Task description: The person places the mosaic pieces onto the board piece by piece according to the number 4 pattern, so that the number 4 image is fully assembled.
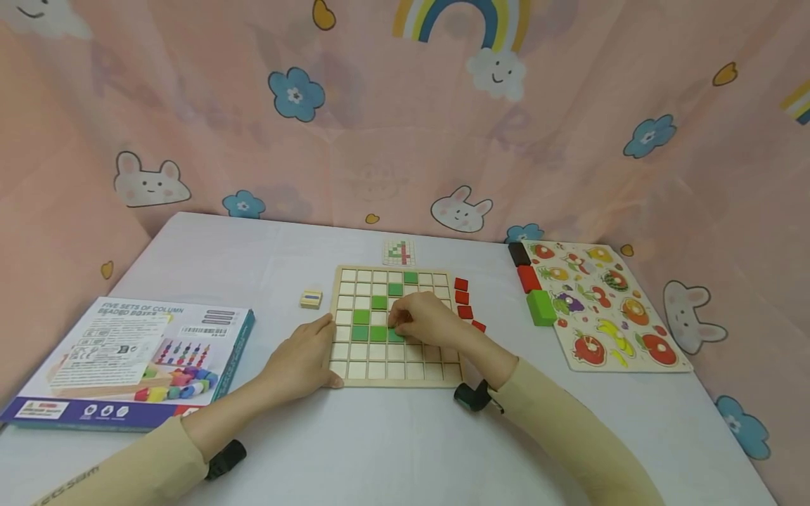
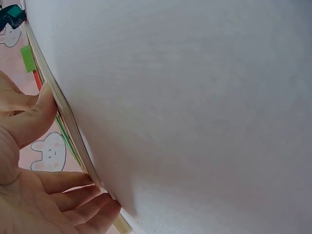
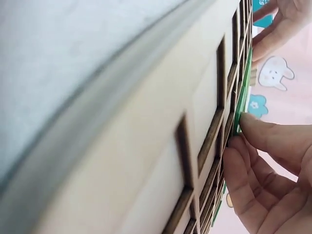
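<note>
A square wooden grid board (image 1: 398,384) lies flat, with several green tiles (image 1: 361,317) in its cells. At its left edge and near corner, my left hand (image 1: 299,356) rests with fairly straight fingers and a spread thumb. My right hand (image 1: 425,318) is over the middle of the board, curled fingers and thumb pinching a green tile (image 3: 238,117) at a cell. That tile is partly hidden by the fingers. Beside the board's right edge lie several red tiles (image 1: 463,297). Behind it is a small pattern card (image 1: 399,252) with green and red squares.
A small wooden block (image 1: 311,299) stands left of the board. Further left lies a boxed bead set (image 1: 136,358). On the right is a fruit puzzle board (image 1: 616,309), with black (image 1: 519,254), red (image 1: 528,279) and green blocks (image 1: 541,308) along its left side.
</note>
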A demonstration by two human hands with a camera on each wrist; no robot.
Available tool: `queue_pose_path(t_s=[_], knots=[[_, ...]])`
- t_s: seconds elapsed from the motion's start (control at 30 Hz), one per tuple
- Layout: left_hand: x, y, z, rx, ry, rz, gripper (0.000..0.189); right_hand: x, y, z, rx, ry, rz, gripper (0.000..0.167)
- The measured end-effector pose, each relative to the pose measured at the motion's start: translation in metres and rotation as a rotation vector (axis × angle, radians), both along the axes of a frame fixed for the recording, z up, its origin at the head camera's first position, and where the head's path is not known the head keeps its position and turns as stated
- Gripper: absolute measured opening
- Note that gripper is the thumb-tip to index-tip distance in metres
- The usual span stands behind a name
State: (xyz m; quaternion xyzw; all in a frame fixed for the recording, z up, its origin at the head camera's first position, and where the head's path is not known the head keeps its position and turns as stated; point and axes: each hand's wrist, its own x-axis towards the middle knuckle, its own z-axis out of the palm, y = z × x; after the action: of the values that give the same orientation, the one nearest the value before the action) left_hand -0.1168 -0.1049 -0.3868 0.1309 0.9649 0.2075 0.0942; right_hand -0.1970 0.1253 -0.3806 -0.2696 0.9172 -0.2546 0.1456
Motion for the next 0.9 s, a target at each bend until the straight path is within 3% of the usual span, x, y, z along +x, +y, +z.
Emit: queue_pose_path(t_s=[0.2,0.5,0.73,0.9], knots=[[0.0,0.0,0.0,0.001,0.001,0.001,0.092,-0.008,0.009,0.004,0.012,0.005,-0.021,0.006],[0.0,0.0,0.0,-0.004,0.012,-0.004,0.091,-0.047,0.062,0.017,-0.006,0.092,-0.21,0.016],[0.0,-0.001,0.0,-0.002,0.005,-0.006,0.092,-0.071,0.098,0.008,0.02,0.066,-0.289,0.023],[0.0,-0.001,0.0,-0.001,0.006,-0.006,0.091,-0.078,0.108,0.001,0.042,0.036,-0.307,0.027]])
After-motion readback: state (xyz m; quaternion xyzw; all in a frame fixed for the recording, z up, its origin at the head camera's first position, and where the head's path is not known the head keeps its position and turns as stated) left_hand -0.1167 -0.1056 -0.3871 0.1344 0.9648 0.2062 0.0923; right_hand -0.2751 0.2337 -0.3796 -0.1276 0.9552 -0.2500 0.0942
